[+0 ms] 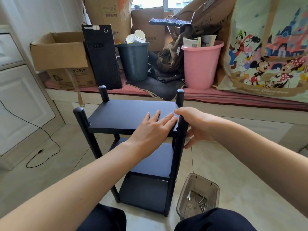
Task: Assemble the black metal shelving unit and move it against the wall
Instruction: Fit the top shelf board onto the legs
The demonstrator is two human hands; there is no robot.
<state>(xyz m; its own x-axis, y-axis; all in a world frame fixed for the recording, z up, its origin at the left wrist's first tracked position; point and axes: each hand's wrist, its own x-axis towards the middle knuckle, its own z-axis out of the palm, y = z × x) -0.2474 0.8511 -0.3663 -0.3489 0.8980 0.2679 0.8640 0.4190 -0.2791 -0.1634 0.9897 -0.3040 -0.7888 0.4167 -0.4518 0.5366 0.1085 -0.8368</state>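
Observation:
The black metal shelving unit (123,114) stands upright on the tiled floor in front of me, with three shelves and a round post at each corner. My left hand (153,125) lies flat on the top shelf near its front right corner, fingers straight. My right hand (195,125) is at the front right post (179,147); its thumb sits on the post's top and its fingers hang loosely spread beside the post. Whether those fingers touch the post is unclear.
A clear plastic tub (198,194) with a small wrench and bolts sits on the floor at the lower right. Behind the unit a low platform holds cardboard boxes (61,54), a black PC tower (101,55), a grey bin (133,60) and a pink bin (201,64). A black cable (41,150) lies at left.

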